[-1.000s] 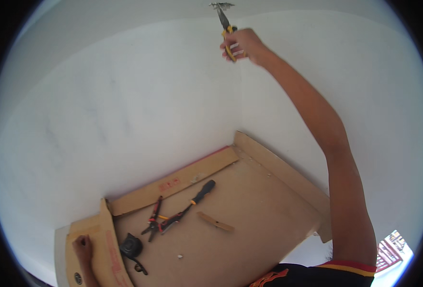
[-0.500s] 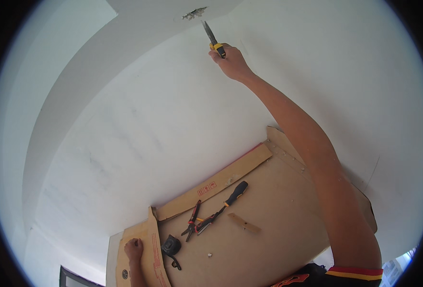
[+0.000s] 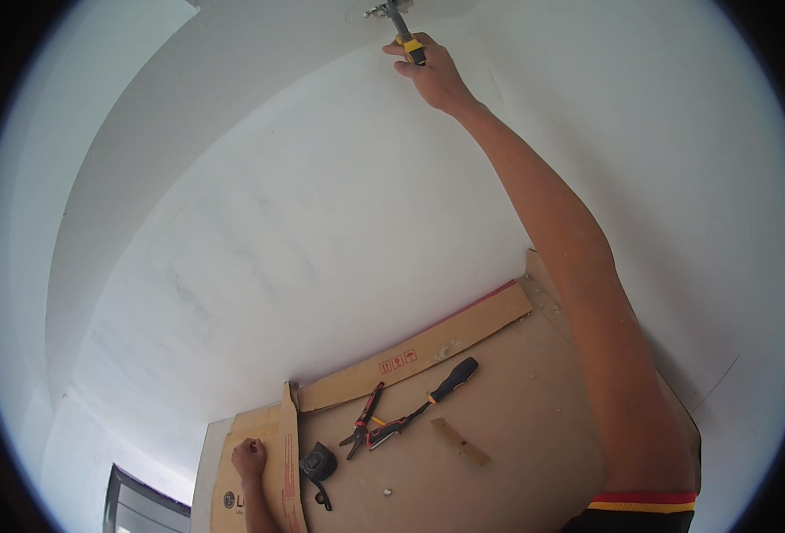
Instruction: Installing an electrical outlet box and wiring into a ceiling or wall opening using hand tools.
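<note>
My right hand (image 3: 435,75) is raised high, closed round yellow-and-black pliers (image 3: 410,46), whose metal nose reaches the jagged hole (image 3: 374,12) in the white ceiling at the top of the view. My left hand (image 3: 250,459) is low on the left, curled closed on a cardboard piece (image 3: 263,426); whatever is inside its fingers is hidden. To its right on brown board (image 3: 534,417) lie a black tape measure (image 3: 318,461), red-and-black pliers (image 3: 367,413), a second red-and-black tool (image 3: 385,433), a screwdriver (image 3: 450,382) and a small tan strip (image 3: 460,440).
Cardboard edging (image 3: 499,311) runs along the board against the white walls (image 3: 303,249). A curved ceiling band (image 3: 143,115) arcs across the upper left. A dark-framed opening (image 3: 143,493) shows at the lower left. Small bits of debris are scattered on the board.
My right hand with the pliers dipped away from the hole half a second ago and is now back up at it. The view has shifted, so the board sits further right than a second ago.
</note>
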The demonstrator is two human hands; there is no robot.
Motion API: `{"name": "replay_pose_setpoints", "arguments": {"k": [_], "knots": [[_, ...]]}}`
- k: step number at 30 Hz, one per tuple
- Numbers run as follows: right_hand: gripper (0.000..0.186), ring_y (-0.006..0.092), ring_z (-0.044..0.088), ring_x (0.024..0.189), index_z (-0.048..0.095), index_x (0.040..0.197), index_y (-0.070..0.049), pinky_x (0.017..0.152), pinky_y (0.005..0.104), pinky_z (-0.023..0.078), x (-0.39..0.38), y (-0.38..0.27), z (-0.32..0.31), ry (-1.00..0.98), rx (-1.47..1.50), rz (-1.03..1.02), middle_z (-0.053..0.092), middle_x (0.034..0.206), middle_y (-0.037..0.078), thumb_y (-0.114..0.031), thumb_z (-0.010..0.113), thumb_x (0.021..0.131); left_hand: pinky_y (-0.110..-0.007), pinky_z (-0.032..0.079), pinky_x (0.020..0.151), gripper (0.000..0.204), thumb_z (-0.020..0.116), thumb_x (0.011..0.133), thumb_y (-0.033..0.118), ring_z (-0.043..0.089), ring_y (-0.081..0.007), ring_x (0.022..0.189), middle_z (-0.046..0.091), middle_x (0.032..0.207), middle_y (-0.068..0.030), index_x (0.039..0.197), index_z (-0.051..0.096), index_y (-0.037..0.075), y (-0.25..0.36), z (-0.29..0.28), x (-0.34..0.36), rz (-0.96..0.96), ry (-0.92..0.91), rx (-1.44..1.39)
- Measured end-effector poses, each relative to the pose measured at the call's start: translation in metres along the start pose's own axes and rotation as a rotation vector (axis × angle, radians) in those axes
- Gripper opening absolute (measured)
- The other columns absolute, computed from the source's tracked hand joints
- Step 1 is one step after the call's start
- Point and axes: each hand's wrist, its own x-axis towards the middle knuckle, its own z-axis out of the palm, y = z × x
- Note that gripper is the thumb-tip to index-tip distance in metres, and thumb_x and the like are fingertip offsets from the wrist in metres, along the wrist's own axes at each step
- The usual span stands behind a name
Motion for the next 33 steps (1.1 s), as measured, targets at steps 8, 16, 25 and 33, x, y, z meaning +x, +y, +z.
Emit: {"name": "replay_pose_setpoints", "arguments": {"k": [8, 16, 25, 33], "knots": [[0.038, 0.0283, 0.055, 0.107, 0.067, 0.122, -0.003, 0.097, 0.0382, 0.04, 0.009, 0.006, -0.012, -0.061, -0.029, -0.068, 0.056, 0.123, 0.011, -0.009, 0.056, 0.085, -0.042, 0.056, 0.066, 0.019, 0.068, 0.082, 0.02, 0.07, -0.0312, 0.064, 0.071, 0.07, -0.0157, 0.078, 0.072, 0.002, 0.015, -0.006, 0.003, -0.072, -0.05, -0.01], [0.035, 0.0222, 0.052, 0.078, 0.074, 0.104, -0.004, 0.079, 0.0352, 0.044, 0.013, 0.003, -0.013, -0.158, -0.073, 0.06, 0.056, 0.088, 0.009, -0.006, 0.05, 0.079, -0.043, 0.055, 0.065, 0.019, 0.068, 0.082, 0.022, 0.069, -0.0329, 0.064, 0.07, 0.07, -0.0144, 0.077, 0.072, 0.004, 0.009, -0.001, 0.004, -0.062, -0.002, -0.026], [0.035, 0.0163, 0.048, 0.075, 0.073, 0.098, -0.001, 0.075, 0.0312, 0.043, 0.034, 0.02, -0.008, -0.171, 0.117, 0.018, 0.055, 0.084, 0.005, -0.004, 0.048, 0.074, -0.044, 0.055, 0.067, 0.02, 0.068, 0.082, 0.024, 0.069, -0.0321, 0.066, 0.07, 0.07, -0.0138, 0.077, 0.072, 0.005, 0.008, 0.002, 0.002, -0.098, -0.021, -0.04], [0.035, 0.013, 0.043, 0.068, 0.072, 0.098, 0.0, 0.067, 0.0284, 0.04, 0.039, 0.022, 0.0, -0.11, 0.166, -0.002, 0.048, 0.076, 0.001, -0.002, 0.048, 0.074, -0.043, 0.055, 0.066, 0.02, 0.068, 0.081, 0.024, 0.069, -0.0311, 0.066, 0.071, 0.07, -0.0123, 0.076, 0.072, 0.005, 0.0, 0.005, 0.003, -0.084, 0.004, -0.03]]}}
